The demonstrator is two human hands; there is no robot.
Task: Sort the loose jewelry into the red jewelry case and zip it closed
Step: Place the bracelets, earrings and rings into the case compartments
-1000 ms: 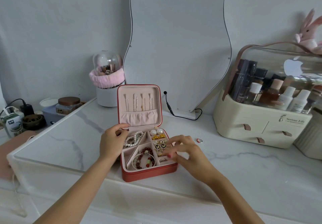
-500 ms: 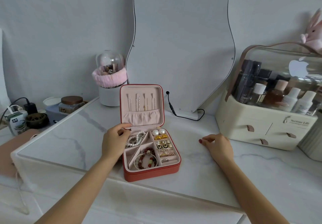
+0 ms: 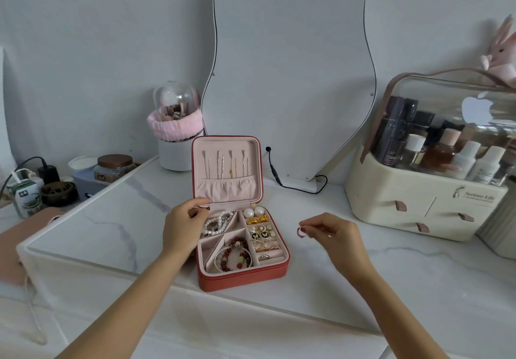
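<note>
The red jewelry case [image 3: 242,270] stood open near the front edge of the worktop [image 3: 111,219], lid upright, zip not yet closed. Its compartments held pearls, bead bracelets [image 3: 234,255], earrings and rings; chains hung in the lid. The left hand [image 3: 183,229] gripped the case's far-left corner, fingers curled over the rim. The right hand [image 3: 333,237], right of the case and above the worktop, pinched a small ring [image 3: 301,231] between its fingertips. Judged remaining: place this ring in a slot, lower the lid, close the zip.
</note>
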